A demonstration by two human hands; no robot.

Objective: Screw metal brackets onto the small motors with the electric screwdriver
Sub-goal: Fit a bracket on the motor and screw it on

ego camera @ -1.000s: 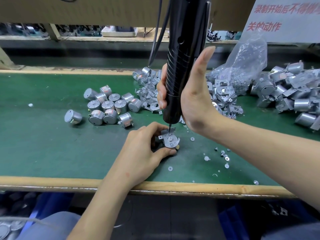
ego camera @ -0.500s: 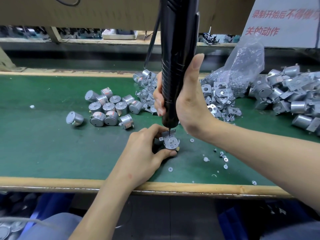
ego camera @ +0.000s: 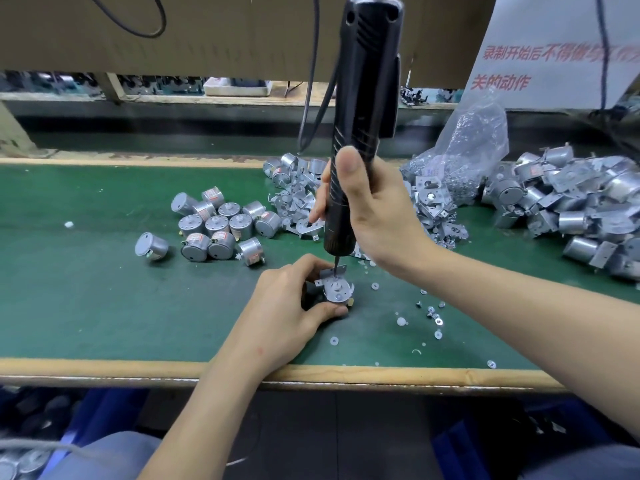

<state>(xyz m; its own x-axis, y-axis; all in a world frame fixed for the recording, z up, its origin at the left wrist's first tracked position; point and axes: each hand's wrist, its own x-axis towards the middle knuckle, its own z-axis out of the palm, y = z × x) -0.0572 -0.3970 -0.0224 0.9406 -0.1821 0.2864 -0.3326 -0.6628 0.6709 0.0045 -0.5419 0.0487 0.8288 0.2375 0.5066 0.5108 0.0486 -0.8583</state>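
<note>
Your left hand [ego camera: 287,306] pinched the motor [ego camera: 337,294] and its bracket [ego camera: 331,271] on the bench [ego camera: 86,289] near the front edge while your right hand [ego camera: 377,216] clenched the electric screwdriver [ego camera: 363,98], bit on the bracket's far tab, where any tilt could have skidded it into that left hand.

We are seeing a white sign [ego camera: 540,29] with red characters standing behind a plastic bag [ego camera: 474,140]. A black cable [ego camera: 149,36] is looping across the cardboard panel [ego camera: 225,36] overhead.
</note>
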